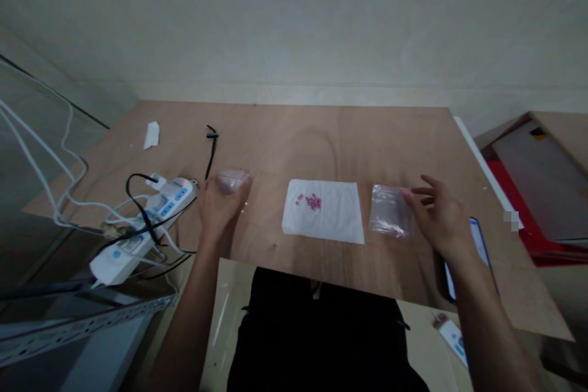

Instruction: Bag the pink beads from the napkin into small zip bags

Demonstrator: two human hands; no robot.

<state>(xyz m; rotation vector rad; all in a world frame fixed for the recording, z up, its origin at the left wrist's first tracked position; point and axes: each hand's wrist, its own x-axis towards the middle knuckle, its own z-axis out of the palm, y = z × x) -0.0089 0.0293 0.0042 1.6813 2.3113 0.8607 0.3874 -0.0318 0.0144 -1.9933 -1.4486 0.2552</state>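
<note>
My left hand (217, 205) is at the left of the wooden table, its thumb and fingers around a small clear zip bag (233, 179) with a red line along its top. What the bag contains cannot be made out. At the right, my right hand (443, 220) pinches the upper right corner of a flat clear plastic zip bag (389, 211), its other fingers loosely raised. Between the hands lies a white paper sheet (337, 214), perhaps a tissue. Several small pink bead-like pieces (313, 201) sit in a loose cluster on its upper left part.
A white power strip (172, 199) with tangled cables lies at the table's left edge. A black cord (212, 150) and a white scrap (151, 135) lie farther back. Under my right forearm is a phone (480, 242). A red item (514, 208) shows beyond the right edge.
</note>
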